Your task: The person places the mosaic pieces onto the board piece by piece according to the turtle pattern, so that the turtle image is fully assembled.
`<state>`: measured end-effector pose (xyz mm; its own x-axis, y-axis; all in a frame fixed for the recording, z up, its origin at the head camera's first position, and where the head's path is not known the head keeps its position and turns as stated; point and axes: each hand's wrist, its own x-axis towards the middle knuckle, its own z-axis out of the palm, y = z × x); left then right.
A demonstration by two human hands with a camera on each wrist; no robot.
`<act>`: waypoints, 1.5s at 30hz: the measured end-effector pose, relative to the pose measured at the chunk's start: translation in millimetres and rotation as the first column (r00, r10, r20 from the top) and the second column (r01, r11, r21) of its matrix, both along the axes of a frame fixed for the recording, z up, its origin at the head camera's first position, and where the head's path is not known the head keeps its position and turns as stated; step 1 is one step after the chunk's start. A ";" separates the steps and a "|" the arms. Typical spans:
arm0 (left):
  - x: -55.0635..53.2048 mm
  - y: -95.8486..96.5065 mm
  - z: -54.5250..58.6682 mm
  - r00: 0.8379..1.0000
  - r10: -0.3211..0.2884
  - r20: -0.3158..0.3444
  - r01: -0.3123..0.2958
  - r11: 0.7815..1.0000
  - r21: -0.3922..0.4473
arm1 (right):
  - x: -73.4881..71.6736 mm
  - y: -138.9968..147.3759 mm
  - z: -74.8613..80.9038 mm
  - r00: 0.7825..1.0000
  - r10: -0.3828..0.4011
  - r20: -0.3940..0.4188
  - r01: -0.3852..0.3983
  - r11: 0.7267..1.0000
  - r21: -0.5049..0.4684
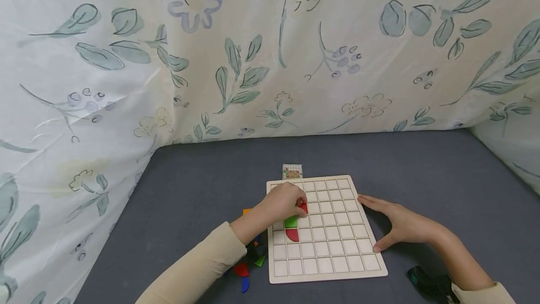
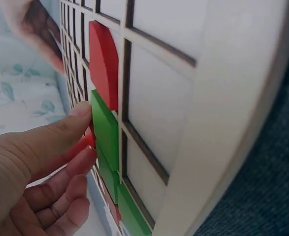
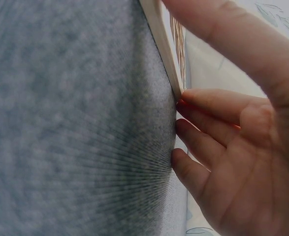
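Observation:
A pale wooden grid board (image 1: 329, 250) lies on the dark cloth, its squares framed by raised strips. Over its upper left part, my left hand (image 1: 281, 202) pinches a small red piece (image 1: 303, 208) between thumb and fingers, at the grid's surface. Just below that hand sit a green piece (image 1: 291, 222) and a red quarter-round piece (image 1: 292, 235) in grid squares. More green pieces (image 2: 105, 128) show in the left wrist view, partly hidden in the head view. My right hand (image 1: 401, 222) touches the board's right edge with its thumb and fingertips spread, fingers mostly straight.
Loose coloured pieces, among them a red one (image 1: 241, 269) and a blue one (image 1: 245, 285), lie left of the board, partly under my left forearm. A small patterned card (image 1: 292, 171) lies behind the board. A black object (image 1: 426, 283) rests by my right wrist.

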<state>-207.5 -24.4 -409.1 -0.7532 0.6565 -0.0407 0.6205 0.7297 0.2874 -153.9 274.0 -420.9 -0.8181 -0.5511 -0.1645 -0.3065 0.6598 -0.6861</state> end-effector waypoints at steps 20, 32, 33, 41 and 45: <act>8.3 -66.6 40.8 0.977 -0.021 0.214 -0.006 0.992 0.126 | -4.8 4.0 -0.5 1.000 0.020 -0.015 -0.020 1.000 0.005; 18.3 -111.7 17.7 0.978 0.103 0.181 -0.129 0.981 0.142 | -3.8 3.1 -7.5 1.000 0.009 -0.026 -0.009 1.000 -0.002; 17.4 -114.3 15.9 0.979 0.108 0.172 -0.132 0.982 0.137 | -4.0 2.8 -7.3 1.000 0.004 -0.022 -0.004 1.000 -0.001; 11.8 -130.0 6.1 0.979 0.107 0.176 -0.125 0.988 0.095 | -4.6 -0.2 -5.4 1.000 -0.011 -0.002 0.011 1.000 -0.004; 8.4 -132.9 4.6 0.978 0.096 0.186 -0.113 0.990 0.080 | -4.7 -2.2 -2.9 1.000 -0.021 0.006 0.021 1.000 -0.006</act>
